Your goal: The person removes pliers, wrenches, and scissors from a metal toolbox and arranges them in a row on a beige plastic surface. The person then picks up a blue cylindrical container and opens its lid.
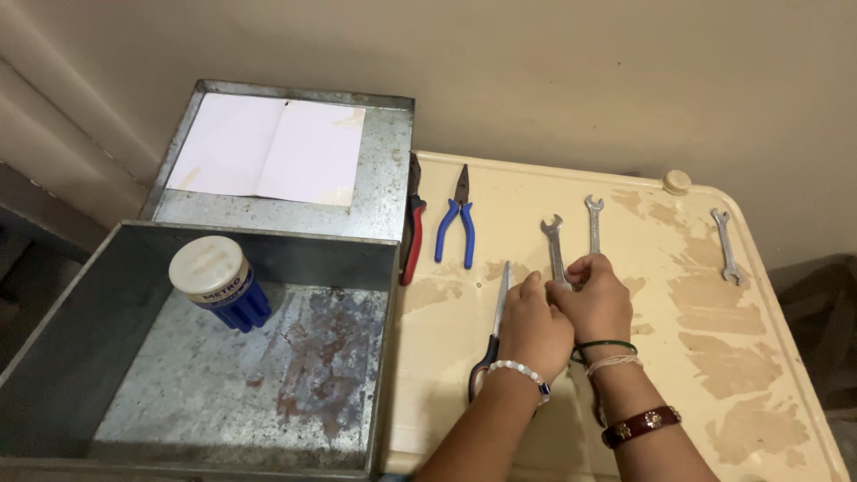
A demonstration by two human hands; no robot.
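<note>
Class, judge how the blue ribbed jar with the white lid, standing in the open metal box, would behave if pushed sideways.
The blue ribbed jar with the white lid stands upright and looks round, so if knocked over it would probably roll. The galvanised metal box has a flat, smooth-looking floor, so it might slide before tipping. It looks like plastic, so probably stiff and light.

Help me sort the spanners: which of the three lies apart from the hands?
The small spanner near the table's right edge. It lies alone, while the other two spanners sit side by side at the right hand and left hand.
</note>
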